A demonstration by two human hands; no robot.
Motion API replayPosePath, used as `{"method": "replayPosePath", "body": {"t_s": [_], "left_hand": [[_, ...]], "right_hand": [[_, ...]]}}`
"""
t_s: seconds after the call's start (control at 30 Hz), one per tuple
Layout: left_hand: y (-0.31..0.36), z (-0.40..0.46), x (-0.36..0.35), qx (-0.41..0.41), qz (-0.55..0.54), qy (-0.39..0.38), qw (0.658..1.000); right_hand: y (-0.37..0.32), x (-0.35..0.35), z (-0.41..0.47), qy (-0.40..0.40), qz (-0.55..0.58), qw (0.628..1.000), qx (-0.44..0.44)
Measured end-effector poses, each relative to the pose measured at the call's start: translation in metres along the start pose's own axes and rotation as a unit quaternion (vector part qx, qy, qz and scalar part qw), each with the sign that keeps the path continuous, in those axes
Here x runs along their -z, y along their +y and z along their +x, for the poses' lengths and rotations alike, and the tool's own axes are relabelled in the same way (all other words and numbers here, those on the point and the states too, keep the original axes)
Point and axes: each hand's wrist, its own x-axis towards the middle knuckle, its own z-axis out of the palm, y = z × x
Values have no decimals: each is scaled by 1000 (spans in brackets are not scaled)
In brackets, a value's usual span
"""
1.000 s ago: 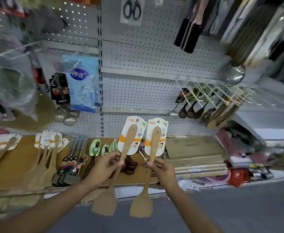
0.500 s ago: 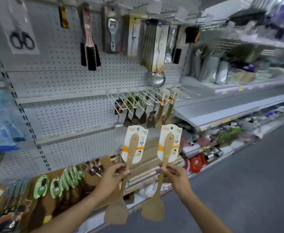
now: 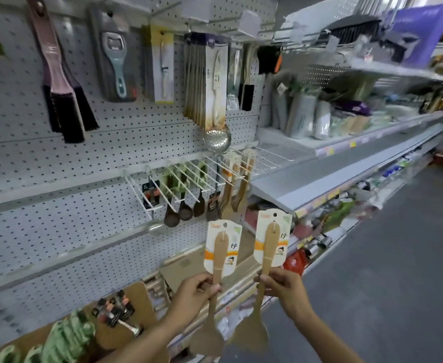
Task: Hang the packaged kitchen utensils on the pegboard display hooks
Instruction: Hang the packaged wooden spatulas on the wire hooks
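Presently each hand holds one carded wooden spatula below the white hooks (image 3: pixel 189 179): left hand (image 3: pixel 192 292) fingers clamped on the left spatula (image 3: pixel 216 273), right hand (image 3: pixel 284 289) likewise on the right spatula (image 3: pixel 268 255). Judged light and stiff; grip the handle, since the card would bend. No containers noted.

The left carded wooden spatula (image 3: pixel 216 260) stands just beside the right carded wooden spatula (image 3: pixel 268 247), both before the white pegboard (image 3: pixel 58 224), below the white wire hooks (image 3: pixel 189 176).
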Motion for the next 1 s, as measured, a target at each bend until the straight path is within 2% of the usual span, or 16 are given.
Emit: {"method": "replayPosePath", "body": {"t_s": [0.27,0.5,0.77,1.0], "left_hand": [[7,66,-22,5,-29,-31,999],[-5,130,-66,36,-18,-27,999],[5,209,-153,65,-45,48,996],[23,265,-217,71,-52,124,988]], "right_hand": [[14,31,66,20,-14,1000,13],[26,83,134,-16,-36,999,19],[27,182,224,-130,-68,989,34],[20,249,294,-199,-40,978,38]]}}
